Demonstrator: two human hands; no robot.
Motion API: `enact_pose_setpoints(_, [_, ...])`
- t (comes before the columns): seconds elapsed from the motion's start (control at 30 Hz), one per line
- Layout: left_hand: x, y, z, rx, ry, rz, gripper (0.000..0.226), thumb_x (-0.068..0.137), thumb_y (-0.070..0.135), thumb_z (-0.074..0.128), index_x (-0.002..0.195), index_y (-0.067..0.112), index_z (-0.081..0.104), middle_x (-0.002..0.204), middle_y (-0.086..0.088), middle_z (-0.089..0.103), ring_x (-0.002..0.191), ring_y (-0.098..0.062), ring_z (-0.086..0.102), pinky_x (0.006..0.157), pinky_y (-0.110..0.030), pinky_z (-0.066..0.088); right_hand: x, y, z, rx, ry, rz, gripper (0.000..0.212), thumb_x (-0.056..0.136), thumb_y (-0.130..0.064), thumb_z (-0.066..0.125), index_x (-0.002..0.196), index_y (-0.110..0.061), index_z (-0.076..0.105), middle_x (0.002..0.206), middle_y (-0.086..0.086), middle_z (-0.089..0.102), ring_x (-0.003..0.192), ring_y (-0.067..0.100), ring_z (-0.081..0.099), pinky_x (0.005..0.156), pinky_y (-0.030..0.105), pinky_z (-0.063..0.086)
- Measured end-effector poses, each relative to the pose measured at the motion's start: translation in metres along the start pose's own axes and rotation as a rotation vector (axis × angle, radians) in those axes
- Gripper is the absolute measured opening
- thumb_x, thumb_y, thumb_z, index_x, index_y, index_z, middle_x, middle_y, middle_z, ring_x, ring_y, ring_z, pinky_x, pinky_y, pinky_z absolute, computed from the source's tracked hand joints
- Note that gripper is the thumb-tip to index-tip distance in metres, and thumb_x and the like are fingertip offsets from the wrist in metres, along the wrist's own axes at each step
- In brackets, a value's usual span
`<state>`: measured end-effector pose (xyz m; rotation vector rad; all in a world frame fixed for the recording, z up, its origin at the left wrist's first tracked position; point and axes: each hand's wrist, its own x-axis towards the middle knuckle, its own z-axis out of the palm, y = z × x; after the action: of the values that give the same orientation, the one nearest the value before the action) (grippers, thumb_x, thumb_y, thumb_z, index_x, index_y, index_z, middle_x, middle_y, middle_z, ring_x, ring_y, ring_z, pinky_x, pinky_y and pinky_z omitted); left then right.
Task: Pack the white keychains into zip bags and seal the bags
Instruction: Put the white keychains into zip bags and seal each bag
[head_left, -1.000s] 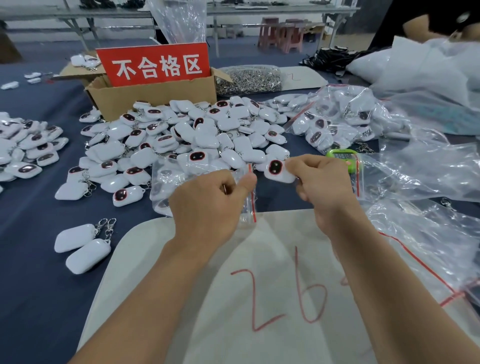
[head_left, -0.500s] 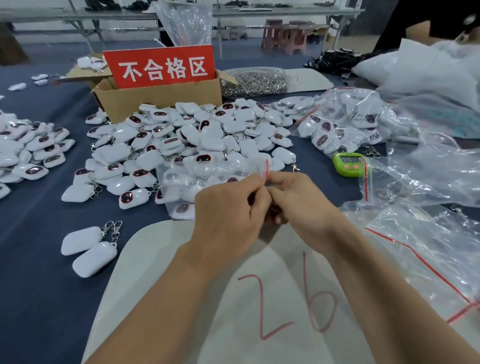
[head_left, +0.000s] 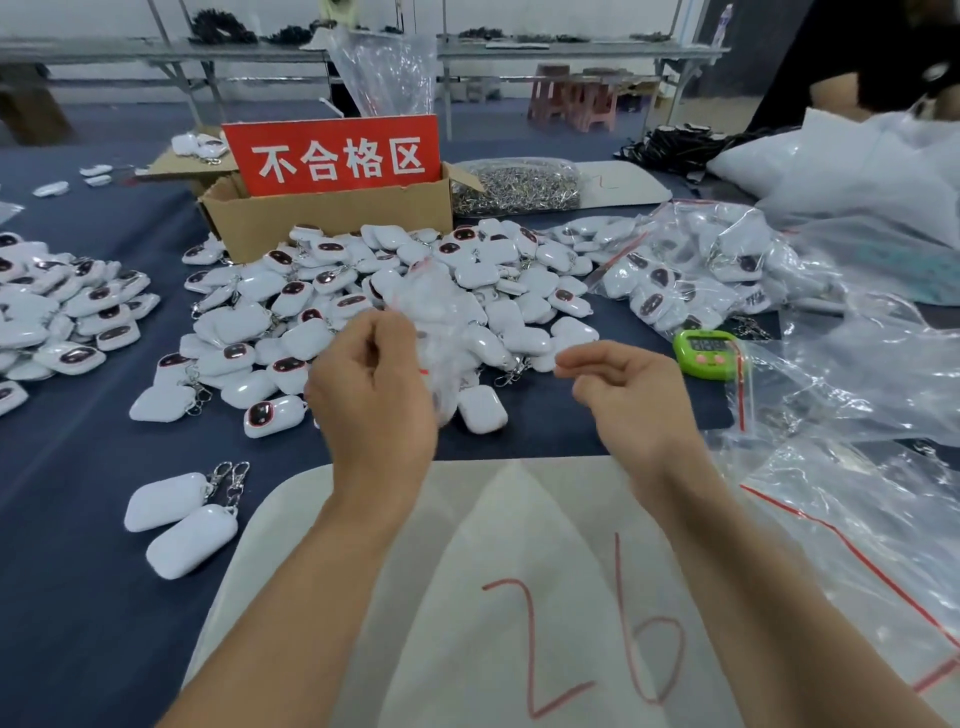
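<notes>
Left hand (head_left: 371, 400): fingers curled, gripping a filled zip bag (head_left: 441, 322), blurred, lifted over the loose keychain pile (head_left: 306, 332). Right hand (head_left: 634, 395): at 3 o'clock of the left, clear of the bag, fingers loosely curled, holding nothing. Green timer (head_left: 704, 348) at 2 o'clock of right hand. Cardboard box (head_left: 332, 223) at 12 o'clock, behind pile.

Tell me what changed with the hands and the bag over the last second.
Both hands were pinching the bag along its top. Now the right hand has let go and drawn off to the right, holding nothing; the left hand alone grips it, blurred in motion. The keychain pile, box and timer stayed put.
</notes>
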<state>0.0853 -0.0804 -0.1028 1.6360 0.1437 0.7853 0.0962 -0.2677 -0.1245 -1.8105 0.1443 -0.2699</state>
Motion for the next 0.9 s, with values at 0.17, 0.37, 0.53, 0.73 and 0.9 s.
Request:
enact_pose_setpoints(0.17, [0.031,0.014,-0.014,-0.101,0.111,0.016,0.039,0.087,0.02,0.052,0.053,0.02,0.033,0.049,0.013,0.03,0.052,-0.008,0.026,0.047,-0.025,0.024,-0.016,-0.004,0.031,-0.392,-0.392,-0.26,0.047,0.09,-0.012,0.06,0.126,-0.041,0.068,0.095,-0.033,0.064,0.084,-0.012,0.057,0.077,0.006,0.042])
enact_pose_setpoints(0.37, [0.063,0.038,-0.014,0.016,0.118,0.148,0.042,0.085,0.028,0.055,0.047,0.025,0.038,0.043,0.013,0.033,0.047,-0.006,0.026,0.048,-0.023,0.024,-0.019,0.001,0.032,-0.487,-0.362,-0.259,0.029,0.088,-0.023,0.068,0.113,-0.038,0.07,0.092,-0.026,0.064,0.091,0.002,0.055,0.073,0.017,0.045])
enact_pose_setpoints(0.53, [0.045,0.031,0.01,0.454,-0.229,0.287,0.033,0.084,0.044,0.052,0.065,0.017,0.056,0.052,0.006,0.053,0.051,-0.014,0.048,0.05,-0.032,0.037,-0.009,0.003,0.022,-0.276,-0.094,-0.091,0.026,0.096,-0.026,0.048,0.083,-0.016,0.068,0.063,0.004,0.062,0.053,0.012,0.049,0.047,0.026,0.039])
enact_pose_setpoints(0.73, [-0.024,-0.002,0.036,0.704,-0.459,0.167,0.032,0.09,0.056,0.055,0.079,0.027,0.061,0.061,0.012,0.059,0.069,-0.013,0.055,0.062,-0.033,0.034,0.001,-0.005,-0.004,0.261,0.082,0.15,0.015,0.098,-0.015,0.061,0.088,-0.008,0.068,0.06,-0.004,0.065,0.046,0.018,0.059,0.041,0.025,0.041])
enact_pose_setpoints(0.9, [-0.051,-0.003,0.035,0.391,-0.518,0.277,0.028,0.088,0.044,0.061,0.116,0.042,0.058,0.073,0.018,0.06,0.067,0.001,0.053,0.063,-0.018,0.04,-0.002,-0.007,-0.018,0.279,-0.092,0.137,0.013,0.084,0.004,0.073,0.09,-0.006,0.069,0.056,0.002,0.056,0.05,0.013,0.045,0.045,0.02,0.037])
